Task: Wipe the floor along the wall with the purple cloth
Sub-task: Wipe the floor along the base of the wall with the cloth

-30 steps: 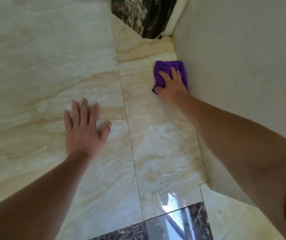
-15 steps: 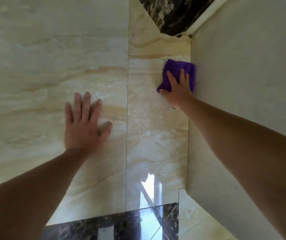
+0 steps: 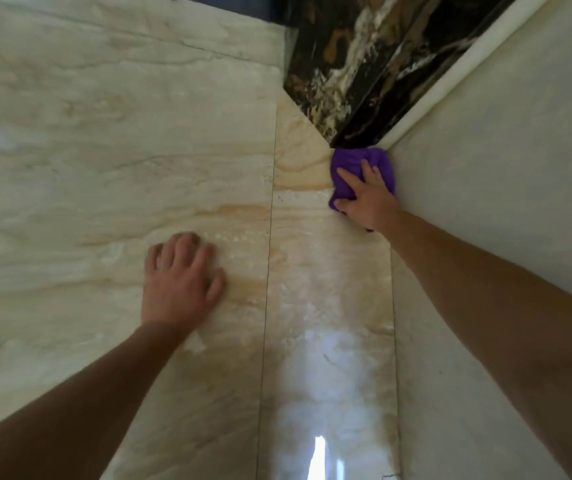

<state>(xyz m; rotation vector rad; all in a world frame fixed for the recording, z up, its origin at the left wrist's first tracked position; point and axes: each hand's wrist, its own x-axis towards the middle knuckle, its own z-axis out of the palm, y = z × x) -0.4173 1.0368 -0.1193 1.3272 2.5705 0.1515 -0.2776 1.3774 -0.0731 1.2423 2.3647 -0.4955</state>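
Head view: two hands, one cloth. Fingers (image 3: 350,176) of the right hand (image 3: 369,200) lie spread and pressed flat on the single purple cloth (image 3: 353,164), not clenched around it; beyond the fingertips the cloth touches the dark marble strip (image 3: 343,81), and beside them the wall (image 3: 502,161). Left hand (image 3: 179,278), fingers slightly curled, grasps nothing and rests on the beige floor (image 3: 104,168), well apart from the cloth. No containers appear.
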